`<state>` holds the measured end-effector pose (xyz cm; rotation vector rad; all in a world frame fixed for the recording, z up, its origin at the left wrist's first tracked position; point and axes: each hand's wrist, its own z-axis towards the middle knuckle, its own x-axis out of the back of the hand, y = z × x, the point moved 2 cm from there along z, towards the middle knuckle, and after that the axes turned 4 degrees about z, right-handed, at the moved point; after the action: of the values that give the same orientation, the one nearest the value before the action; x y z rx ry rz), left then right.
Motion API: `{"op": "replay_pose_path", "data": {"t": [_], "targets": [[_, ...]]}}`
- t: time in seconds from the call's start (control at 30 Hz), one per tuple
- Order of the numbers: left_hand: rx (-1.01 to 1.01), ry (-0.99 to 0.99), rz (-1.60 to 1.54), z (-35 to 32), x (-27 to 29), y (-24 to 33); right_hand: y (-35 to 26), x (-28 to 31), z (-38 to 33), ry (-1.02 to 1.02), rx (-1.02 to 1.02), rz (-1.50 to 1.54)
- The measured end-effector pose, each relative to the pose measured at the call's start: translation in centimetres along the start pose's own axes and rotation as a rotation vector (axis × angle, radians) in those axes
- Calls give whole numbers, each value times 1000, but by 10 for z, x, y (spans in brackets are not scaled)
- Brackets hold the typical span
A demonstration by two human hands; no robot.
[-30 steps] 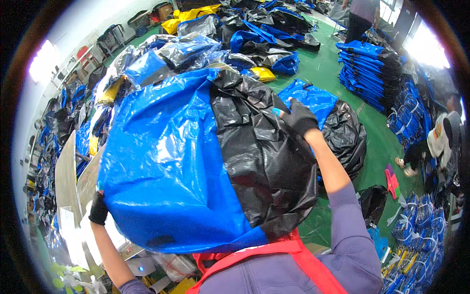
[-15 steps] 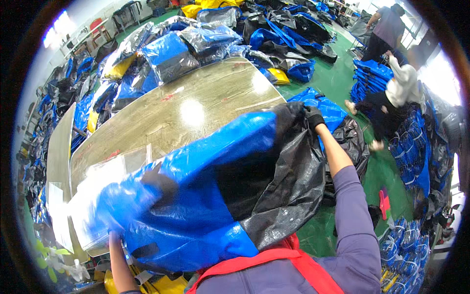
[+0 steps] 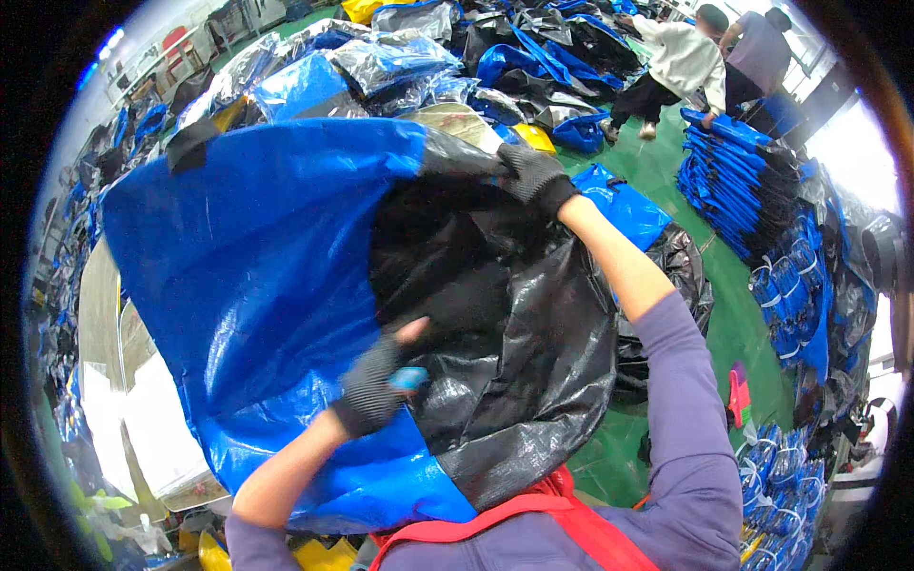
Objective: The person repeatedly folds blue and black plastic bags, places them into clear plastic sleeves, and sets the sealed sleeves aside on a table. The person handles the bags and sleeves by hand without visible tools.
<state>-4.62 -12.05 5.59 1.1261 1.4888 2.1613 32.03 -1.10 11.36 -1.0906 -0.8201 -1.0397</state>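
A large glossy blue and black tarpaulin bag [image 3: 276,238] is spread open in front of me, its black inside showing on the right. My right hand [image 3: 535,179], in a dark ribbed glove, grips the bag's far black edge. Over the middle of the bag, my left hand [image 3: 374,383] wears a similar glove with bare fingertips. Its fingers are apart with nothing seen held, and a small blue covering [image 3: 407,379] sits on one digit. Whether this hand touches the fabric I cannot tell. A black patch [image 3: 193,145] is at the bag's far left corner.
Beneath the bag is a wood-patterned table [image 3: 152,381]. Plastic-wrapped blue bundles [image 3: 390,62] are heaped beyond it. Folded blue pieces [image 3: 719,176] form a stack at right. Two people [image 3: 681,62] are at the far right. A pink-red object [image 3: 739,395] stands over the green floor.
The bag has been spread up and out over the table. My left hand has come from its lower left to its middle. My right hand moved left and away. A person in white moved farther off.
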Motion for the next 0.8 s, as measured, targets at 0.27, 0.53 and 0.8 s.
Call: {"op": "replay_pose_path", "data": {"t": [0.27,0.53,0.8], "targets": [[-550,-869,478,33,-183,70,-4,16,115,406,-312,99],[-271,-21,736,120,-53,-27,-73,-23,28,-40,72,-70],[-118,668,573,91,133,-52,59,-82,-47,-181,-192,-154]]}}
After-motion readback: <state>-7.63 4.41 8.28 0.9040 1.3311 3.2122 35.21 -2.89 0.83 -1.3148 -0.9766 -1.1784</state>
